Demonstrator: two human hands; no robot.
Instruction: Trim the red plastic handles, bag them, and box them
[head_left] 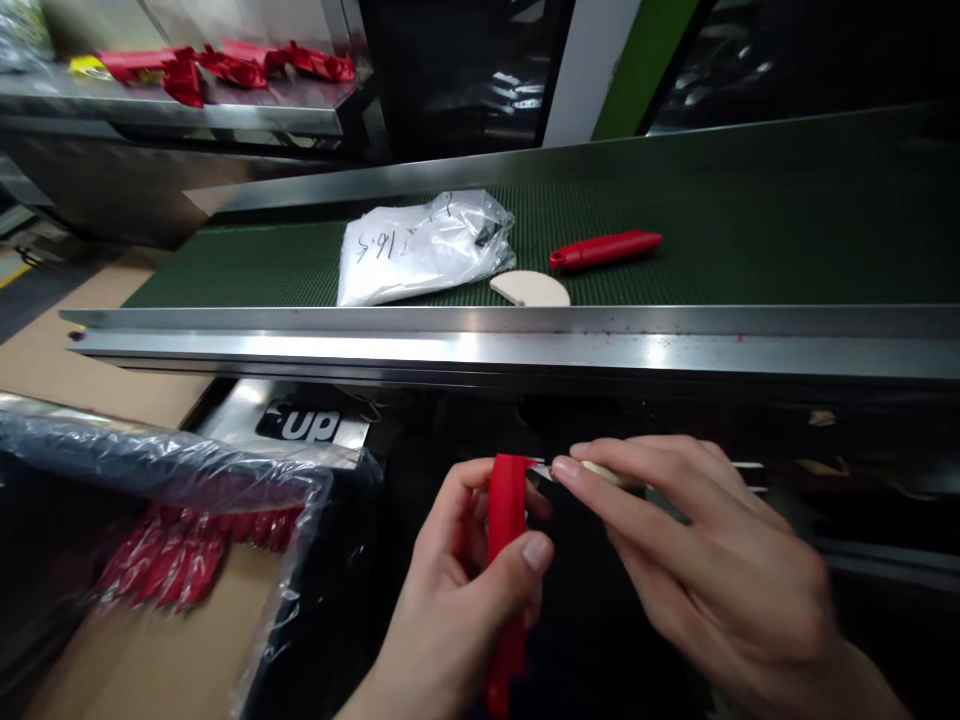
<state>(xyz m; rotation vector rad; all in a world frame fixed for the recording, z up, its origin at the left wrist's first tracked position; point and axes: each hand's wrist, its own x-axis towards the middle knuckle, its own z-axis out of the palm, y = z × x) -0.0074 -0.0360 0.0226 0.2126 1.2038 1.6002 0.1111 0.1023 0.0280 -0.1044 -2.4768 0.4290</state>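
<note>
My left hand is closed around a long red plastic part, held upright in front of my body with the thumb across its lower half. My right hand pinches a small knife with a pale handle. The blade's tip touches or almost touches the upper right edge of the red part. Beyond my hands, a similar red plastic part lies on the green conveyor belt.
A clear plastic bag of white contents and a cream curved piece rest on the belt, behind its metal rail. At lower left stands a plastic-lined box with wrapped red parts. More red pieces lie on a metal shelf.
</note>
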